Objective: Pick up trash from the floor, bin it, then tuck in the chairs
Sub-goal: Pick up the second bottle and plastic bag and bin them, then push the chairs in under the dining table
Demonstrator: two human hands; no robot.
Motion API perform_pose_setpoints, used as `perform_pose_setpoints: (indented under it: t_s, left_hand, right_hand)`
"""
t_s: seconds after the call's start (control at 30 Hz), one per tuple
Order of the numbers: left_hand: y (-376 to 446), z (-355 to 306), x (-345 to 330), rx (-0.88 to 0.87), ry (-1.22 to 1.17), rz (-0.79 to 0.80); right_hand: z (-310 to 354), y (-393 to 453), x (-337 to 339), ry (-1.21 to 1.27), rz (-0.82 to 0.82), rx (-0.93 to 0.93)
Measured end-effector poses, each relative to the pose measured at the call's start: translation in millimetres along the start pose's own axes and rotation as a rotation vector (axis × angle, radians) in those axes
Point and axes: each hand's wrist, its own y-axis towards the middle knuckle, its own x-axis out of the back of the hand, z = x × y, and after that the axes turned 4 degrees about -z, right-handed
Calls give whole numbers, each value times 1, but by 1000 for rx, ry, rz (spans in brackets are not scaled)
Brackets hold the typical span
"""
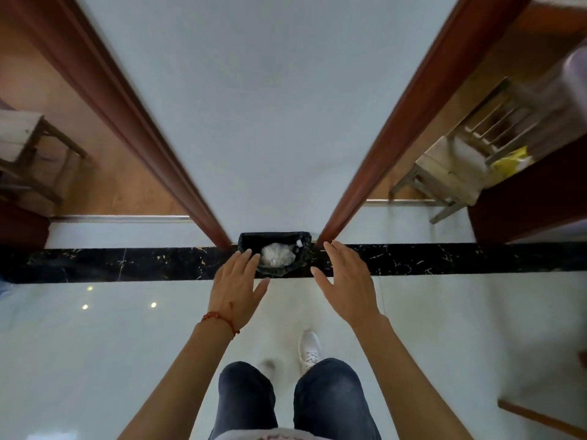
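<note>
A small bin (246, 241) lined with a black bag stands on the floor against the white wall, between two door frames. Crumpled clear plastic trash (277, 256) lies inside it. My left hand (236, 282) hovers over the bin's left edge with straight fingers and holds nothing. My right hand (346, 281) is spread to the right of the bin, also holding nothing. A wooden chair (457, 166) stands in the room on the right, another chair (28, 147) in the room on the left.
A black marble strip (127, 262) runs across the glossy white floor at the wall's base. Brown door frames (133, 122) flank the wall. A dark red table (527, 198) sits beside the right chair, with yellow packaging (509, 163) on the seat.
</note>
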Motion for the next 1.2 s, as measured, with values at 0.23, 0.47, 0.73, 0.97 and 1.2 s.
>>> perform_pose_setpoints:
  t_s: [0.23,0.47,0.73,0.97,1.2]
  left_hand:
    - [-12,-17,34,-182,28,58]
    - [-40,-67,40,-432,35,111]
    - [-91,-160,10,-722,87,188]
    - [-181,-253,-23,-968,144,238]
    - [-277,-327,-61,-1184,137,277]
  right_hand:
    - [15,-61,28,67,-50,-206]
    - [5,-141,59,41,-148,-434]
    - [-31,-252,98,24,-288,-695]
    - [-67,-381,126,22,-406,-907]
    - [-96,-509,145,40,-506,-1086]
